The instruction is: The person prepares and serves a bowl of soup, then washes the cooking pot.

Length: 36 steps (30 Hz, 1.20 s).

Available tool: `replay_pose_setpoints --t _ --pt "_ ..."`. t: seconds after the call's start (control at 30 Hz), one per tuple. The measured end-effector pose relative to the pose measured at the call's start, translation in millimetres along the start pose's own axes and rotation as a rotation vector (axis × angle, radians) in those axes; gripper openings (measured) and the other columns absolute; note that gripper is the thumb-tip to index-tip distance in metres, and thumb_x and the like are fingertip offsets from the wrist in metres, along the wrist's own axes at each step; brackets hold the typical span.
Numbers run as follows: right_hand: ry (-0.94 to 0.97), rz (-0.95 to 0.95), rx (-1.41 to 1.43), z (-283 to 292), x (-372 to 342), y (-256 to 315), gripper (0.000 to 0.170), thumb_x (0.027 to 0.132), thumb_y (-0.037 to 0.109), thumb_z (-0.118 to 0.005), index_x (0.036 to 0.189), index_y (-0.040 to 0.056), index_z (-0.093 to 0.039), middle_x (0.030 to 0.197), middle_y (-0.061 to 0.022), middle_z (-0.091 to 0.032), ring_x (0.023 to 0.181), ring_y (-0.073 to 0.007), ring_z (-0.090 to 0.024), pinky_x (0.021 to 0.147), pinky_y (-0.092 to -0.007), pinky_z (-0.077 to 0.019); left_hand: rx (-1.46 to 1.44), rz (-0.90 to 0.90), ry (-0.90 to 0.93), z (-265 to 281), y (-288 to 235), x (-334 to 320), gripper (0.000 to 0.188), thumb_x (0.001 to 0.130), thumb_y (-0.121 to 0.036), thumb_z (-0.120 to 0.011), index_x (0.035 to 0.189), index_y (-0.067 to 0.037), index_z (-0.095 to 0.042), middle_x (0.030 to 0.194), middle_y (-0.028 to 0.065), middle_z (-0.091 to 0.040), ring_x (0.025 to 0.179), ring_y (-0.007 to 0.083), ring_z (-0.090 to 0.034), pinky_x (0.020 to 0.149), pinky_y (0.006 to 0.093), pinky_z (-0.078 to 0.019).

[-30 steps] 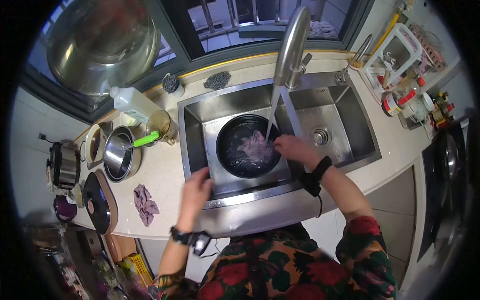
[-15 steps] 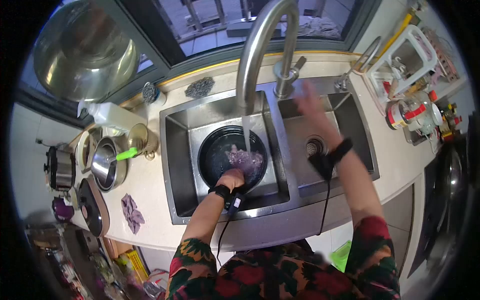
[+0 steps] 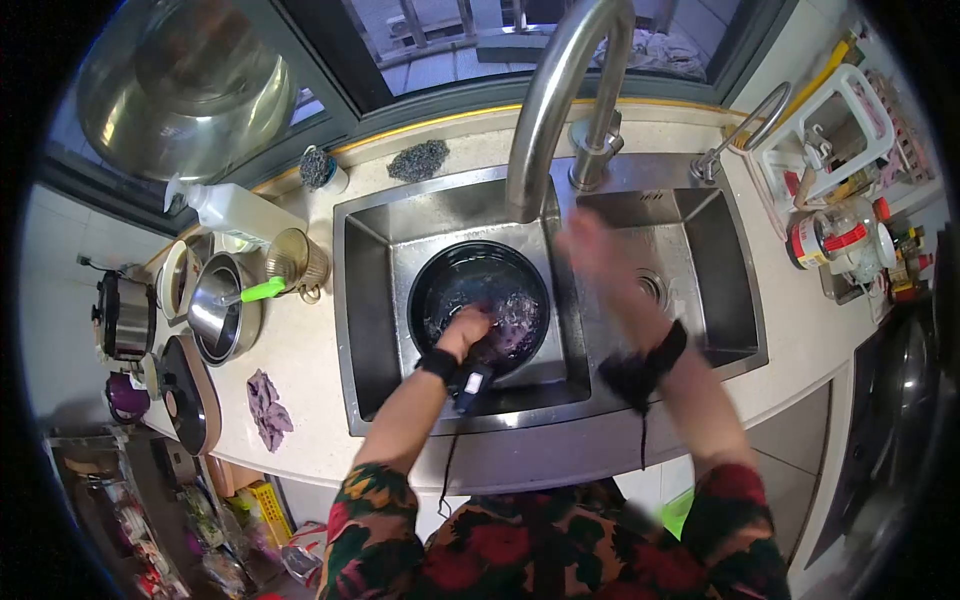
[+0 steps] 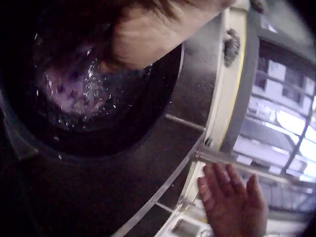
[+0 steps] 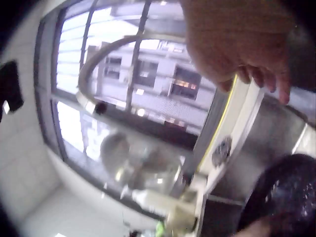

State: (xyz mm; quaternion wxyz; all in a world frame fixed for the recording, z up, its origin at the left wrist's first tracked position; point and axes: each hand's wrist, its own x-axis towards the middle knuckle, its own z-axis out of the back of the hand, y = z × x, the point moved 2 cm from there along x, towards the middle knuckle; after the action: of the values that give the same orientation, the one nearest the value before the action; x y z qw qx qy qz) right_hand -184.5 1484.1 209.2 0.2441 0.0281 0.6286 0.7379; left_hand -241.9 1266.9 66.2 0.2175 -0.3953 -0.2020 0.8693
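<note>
Okay, clock directions are from the basin's centre, head view. Surface [image 3: 305, 350] runs round the sink [image 3: 520, 419]. Tap [image 3: 541, 120] arches over, spout at 1 o'clock, no stream visible. Black basin [image 3: 418, 300] sits in the sink's larger bowl, water in it. Metal pot [image 3: 249, 325] out at 9 o'clock on the surface.

Right hand [image 3: 597, 248] is at 2 o'clock, raised near the tap and blurred; left wrist view shows it wide open, fingers extended, empty. Left hand [image 3: 468, 325] dips into the basin just off centre towards 7 o'clock; fingertips are lost in water and shadow, so can't tell how far open or whether it has hold of anything.

Wet purple cloth [image 3: 515, 320], seemingly, lies in the water towards 4 o'clock, beside the left hand. Spare cloth [image 3: 268, 410] at 8 o'clock, crumpled on the surface.

Step looks like handling the wet cloth in water. Next move on it probably calls for a firm finger hold below the waterline, basin kept steady.
</note>
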Motion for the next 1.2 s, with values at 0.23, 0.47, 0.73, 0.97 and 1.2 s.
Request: replay_pose_setpoints --t 0.23,0.47,0.73,0.97,1.2 --pt "0.081 -0.453 0.068 -71 -45 -94 0.064 0.081 0.015 -0.051 0.133 0.0015 -0.017 0.121 -0.0168 -0.043 0.107 -0.0246 -0.045 0.087 -0.0413 -0.0392 -0.437 -0.177 0.019 -42 -53 -11 0.029 0.083 -0.021 -0.044 0.103 -0.004 -0.057 0.104 0.0152 -0.057 0.093 0.0244 -0.055 0.083 0.0333 -0.0410" --pt "-0.010 -0.019 -0.681 -79 -37 -96 0.064 0.079 0.012 -0.048 0.131 -0.0065 -0.016 0.130 -0.0264 -0.030 0.117 -0.0369 -0.036 0.095 -0.0350 -0.0333 -0.942 -0.196 0.202 -43 -46 -31 0.035 0.088 -0.025 -0.043 0.114 -0.002 -0.051 0.114 0.0084 -0.054 0.104 0.0148 -0.047 0.089 0.0269 -0.0345" --pt "0.034 0.052 -0.778 -79 -43 -80 0.065 0.074 0.003 -0.047 0.130 -0.0056 -0.015 0.132 -0.0254 -0.025 0.104 -0.0401 -0.047 0.086 -0.0406 -0.0417 0.788 -0.118 0.483 41 -7 -94 0.050 0.087 -0.039 -0.029 0.119 -0.005 -0.048 0.123 0.0091 -0.048 0.118 0.0224 -0.040 0.100 0.0425 -0.0230" --pt "0.009 -0.031 -0.778 -86 -46 -77 0.073 0.070 -0.001 -0.049 0.134 0.0035 -0.012 0.132 -0.0247 -0.026 0.101 -0.0378 -0.050 0.085 -0.0415 -0.0420 1.766 -0.479 -0.075 83 9 -35 0.050 0.087 -0.033 -0.030 0.133 -0.013 -0.029 0.140 0.0012 -0.022 0.131 0.0198 -0.012 0.102 0.0541 0.0053" --pt "0.026 -0.189 -0.657 -87 -54 -75 0.082 0.071 -0.006 -0.045 0.136 0.0120 0.000 0.109 -0.0241 -0.050 0.082 -0.0363 -0.058 0.058 -0.0395 -0.0517 1.669 -0.424 -0.161 80 20 -83 0.059 0.086 -0.050 -0.028 0.132 -0.013 -0.030 0.137 0.0075 -0.028 0.130 0.0229 -0.016 0.102 0.0537 0.0023"
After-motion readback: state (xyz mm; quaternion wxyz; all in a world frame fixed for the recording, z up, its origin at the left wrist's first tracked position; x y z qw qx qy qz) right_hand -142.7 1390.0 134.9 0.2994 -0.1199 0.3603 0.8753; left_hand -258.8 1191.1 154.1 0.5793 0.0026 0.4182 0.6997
